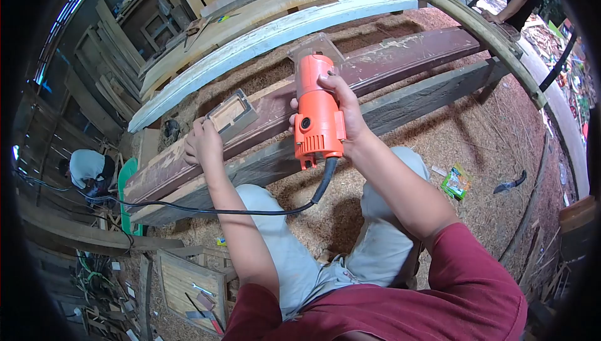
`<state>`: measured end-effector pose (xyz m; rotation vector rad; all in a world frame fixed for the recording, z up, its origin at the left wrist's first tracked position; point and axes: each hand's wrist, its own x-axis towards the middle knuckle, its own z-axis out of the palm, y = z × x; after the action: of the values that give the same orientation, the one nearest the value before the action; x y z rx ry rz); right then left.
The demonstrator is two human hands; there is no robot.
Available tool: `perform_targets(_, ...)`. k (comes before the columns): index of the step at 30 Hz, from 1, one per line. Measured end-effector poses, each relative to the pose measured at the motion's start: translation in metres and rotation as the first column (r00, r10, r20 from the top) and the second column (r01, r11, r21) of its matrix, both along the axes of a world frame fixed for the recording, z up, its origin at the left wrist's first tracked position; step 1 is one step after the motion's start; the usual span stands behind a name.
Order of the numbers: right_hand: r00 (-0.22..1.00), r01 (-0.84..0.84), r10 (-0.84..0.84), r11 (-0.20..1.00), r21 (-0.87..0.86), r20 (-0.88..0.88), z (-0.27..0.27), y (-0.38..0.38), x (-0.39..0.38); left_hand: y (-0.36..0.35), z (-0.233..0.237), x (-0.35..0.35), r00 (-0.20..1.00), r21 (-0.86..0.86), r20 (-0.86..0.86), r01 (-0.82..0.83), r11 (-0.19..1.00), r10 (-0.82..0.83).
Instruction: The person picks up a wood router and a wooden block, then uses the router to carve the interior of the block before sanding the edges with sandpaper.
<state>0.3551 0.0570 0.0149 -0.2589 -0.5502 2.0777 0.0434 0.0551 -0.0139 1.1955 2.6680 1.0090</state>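
The fingers (330, 83) of the right hand (349, 118) are curled tight round the barrel of the orange trim router (316, 112). The tool sits at mid-frame, with its clear base (318, 45) at its 12 o'clock end over the dark plank (407, 53) and its black cord (250, 211) trailing off toward 7 o'clock. It looks compact but dense, with a hard, smooth shell, so it is probably best gripped round the mid-body, as here. At 9 o'clock from the router, the left hand (201, 144) has its fingers closed on the near end of a small rectangular frame (230, 114) lying on the plank.
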Motion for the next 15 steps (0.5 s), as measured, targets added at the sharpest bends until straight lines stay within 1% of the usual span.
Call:
perform_targets(4, 0.999, 0.021, -0.021, 1.000, 0.004, 0.027, 0.002, -0.003, 0.002, 0.010, 0.000, 0.001, 0.997, -0.042, 0.016, -0.073, 0.996, 0.073)
perform_targets(6, 0.999, 0.031, -0.031, 0.999, 0.014, 0.040, 0.002, -0.003, 0.002, 0.014, 0.003, 0.000, 0.994, -0.074, -0.005, -0.113, 0.991, 0.113)
perform_targets(9, 0.998, 0.042, -0.042, 0.999, 0.011, 0.043, 0.004, -0.004, 0.003, 0.020, -0.004, -0.008, 0.990, -0.036, -0.005, -0.140, 0.990, 0.140)
perform_targets(11, 0.998, 0.046, -0.046, 0.999, -0.001, 0.038, 0.003, -0.003, 0.003, 0.015, -0.009, -0.005, 0.989, 0.100, -0.066, -0.123, 0.987, 0.130)
perform_targets(13, 0.998, 0.051, -0.051, 0.999, -0.007, 0.032, 0.002, -0.003, 0.004, 0.001, -0.014, 0.004, 0.988, 0.339, -0.150, 0.011, 0.941, 0.043)
perform_targets(14, 0.998, 0.055, -0.055, 0.998, -0.005, 0.027, 0.001, -0.003, 0.004, -0.012, -0.017, 0.010, 0.976, 0.494, -0.217, 0.137, 0.859, -0.031)
perform_targets(15, 0.998, 0.062, -0.062, 0.998, -0.003, 0.021, 0.000, -0.001, 0.004, -0.026, -0.018, 0.019, 0.951, 0.621, -0.296, 0.266, 0.737, -0.094)
